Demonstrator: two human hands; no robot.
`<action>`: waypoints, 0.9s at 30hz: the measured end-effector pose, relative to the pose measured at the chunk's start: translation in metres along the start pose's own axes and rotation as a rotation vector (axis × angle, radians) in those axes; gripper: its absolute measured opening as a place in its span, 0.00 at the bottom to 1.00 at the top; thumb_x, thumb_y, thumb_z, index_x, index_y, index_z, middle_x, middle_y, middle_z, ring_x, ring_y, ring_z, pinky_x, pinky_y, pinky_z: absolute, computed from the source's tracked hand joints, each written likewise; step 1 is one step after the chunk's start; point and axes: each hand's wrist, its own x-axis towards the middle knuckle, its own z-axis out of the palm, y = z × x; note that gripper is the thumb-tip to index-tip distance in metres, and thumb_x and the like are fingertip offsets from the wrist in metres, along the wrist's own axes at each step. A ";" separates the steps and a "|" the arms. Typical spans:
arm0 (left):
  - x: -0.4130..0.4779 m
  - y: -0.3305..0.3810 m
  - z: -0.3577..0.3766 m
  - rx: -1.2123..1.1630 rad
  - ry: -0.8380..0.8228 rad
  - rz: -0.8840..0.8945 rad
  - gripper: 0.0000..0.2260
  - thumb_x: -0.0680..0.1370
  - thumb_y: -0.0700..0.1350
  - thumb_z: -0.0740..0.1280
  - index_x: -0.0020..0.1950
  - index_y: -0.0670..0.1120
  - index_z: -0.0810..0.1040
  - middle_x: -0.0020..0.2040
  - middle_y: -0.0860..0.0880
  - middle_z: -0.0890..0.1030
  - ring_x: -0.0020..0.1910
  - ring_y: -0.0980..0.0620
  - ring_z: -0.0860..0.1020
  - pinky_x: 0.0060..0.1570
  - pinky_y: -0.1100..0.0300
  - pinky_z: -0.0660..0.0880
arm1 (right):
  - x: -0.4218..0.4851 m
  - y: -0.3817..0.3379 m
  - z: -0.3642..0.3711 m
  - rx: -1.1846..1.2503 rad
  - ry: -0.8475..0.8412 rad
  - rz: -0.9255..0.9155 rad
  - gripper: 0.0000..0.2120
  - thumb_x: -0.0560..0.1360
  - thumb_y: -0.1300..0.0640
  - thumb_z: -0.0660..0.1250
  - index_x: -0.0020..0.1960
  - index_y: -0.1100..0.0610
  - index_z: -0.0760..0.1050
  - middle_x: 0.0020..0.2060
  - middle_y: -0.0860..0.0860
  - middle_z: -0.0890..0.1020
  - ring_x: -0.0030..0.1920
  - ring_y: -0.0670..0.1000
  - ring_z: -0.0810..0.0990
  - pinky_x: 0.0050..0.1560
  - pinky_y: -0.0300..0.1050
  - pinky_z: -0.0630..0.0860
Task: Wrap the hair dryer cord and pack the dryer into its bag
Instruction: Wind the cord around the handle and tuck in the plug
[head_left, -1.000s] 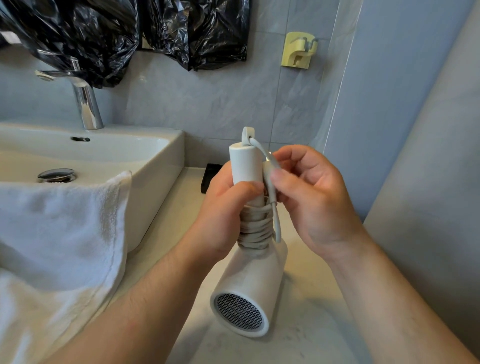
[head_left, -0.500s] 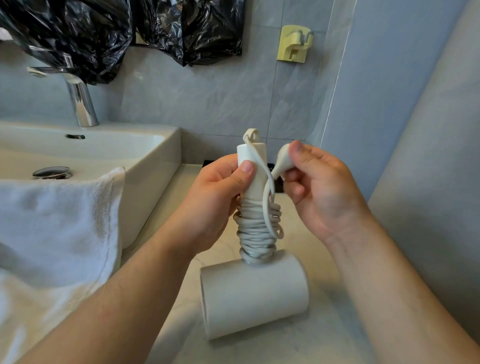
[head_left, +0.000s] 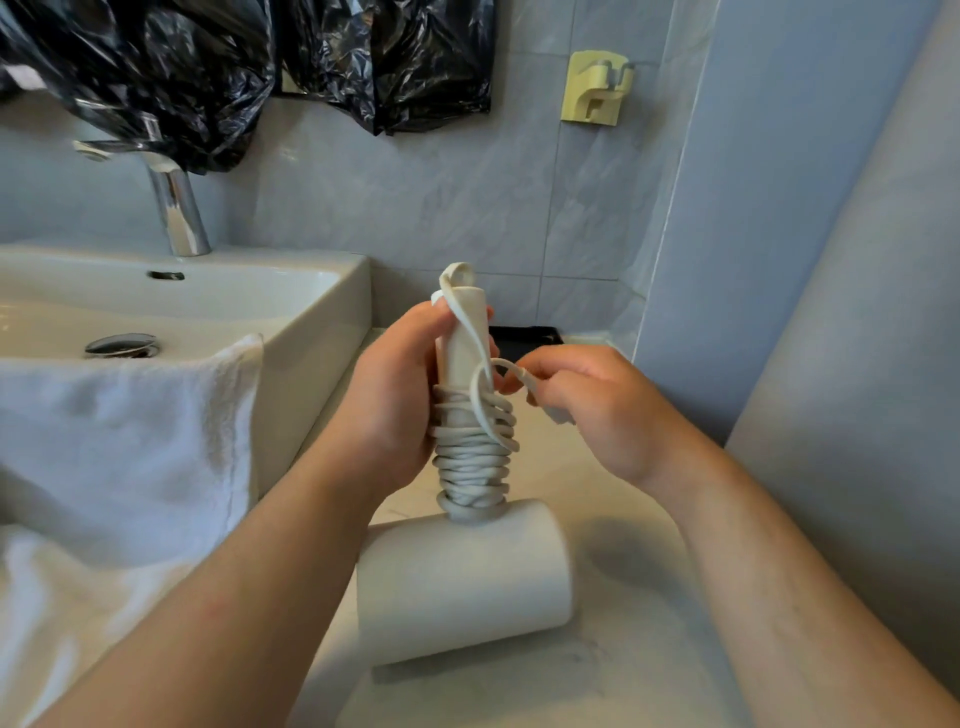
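Note:
A white hair dryer (head_left: 462, 577) stands with its barrel down on the pale countertop (head_left: 613, 670), handle pointing up. Its white cord (head_left: 470, 457) is wound in several turns around the lower handle. My left hand (head_left: 395, 405) grips the handle from the left, thumb near the top. My right hand (head_left: 587, 410) sits to the right of the handle and pinches the loose cord end, with the plug mostly hidden in the palm. One strand runs from a loop at the handle tip down across the coils. No dryer bag is recognisable.
A white sink (head_left: 322, 312) with a chrome tap (head_left: 176, 208) is at left, a white towel (head_left: 119, 441) draped over its front. Black plastic bags (head_left: 249, 67) hang on the tiled wall. A yellow wall hook (head_left: 597, 88) and a flat black object (head_left: 524, 338) are behind my hands.
The dryer was turned so its barrel lies sideways instead of facing me. My right hand dropped from the handle tip to mid-handle, drawing the cord end into a loop.

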 end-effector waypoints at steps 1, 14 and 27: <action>-0.001 0.001 0.001 0.001 -0.014 0.004 0.15 0.79 0.51 0.59 0.50 0.40 0.76 0.33 0.46 0.75 0.28 0.50 0.77 0.31 0.60 0.75 | -0.001 0.000 0.002 -0.002 -0.023 -0.048 0.12 0.70 0.52 0.60 0.38 0.59 0.79 0.29 0.52 0.72 0.34 0.46 0.70 0.38 0.47 0.65; 0.003 0.002 -0.003 0.318 -0.109 0.184 0.15 0.70 0.49 0.72 0.43 0.40 0.71 0.32 0.44 0.71 0.27 0.52 0.72 0.28 0.60 0.73 | 0.005 0.015 -0.002 -0.179 0.341 -0.213 0.11 0.78 0.52 0.66 0.38 0.51 0.80 0.27 0.45 0.75 0.32 0.42 0.72 0.31 0.31 0.64; 0.003 0.007 -0.013 0.195 -0.044 0.280 0.12 0.75 0.48 0.66 0.48 0.39 0.70 0.29 0.50 0.77 0.25 0.51 0.77 0.27 0.60 0.75 | 0.005 0.022 -0.001 -0.044 -0.155 0.186 0.09 0.76 0.50 0.66 0.42 0.49 0.83 0.37 0.47 0.86 0.36 0.44 0.79 0.42 0.41 0.73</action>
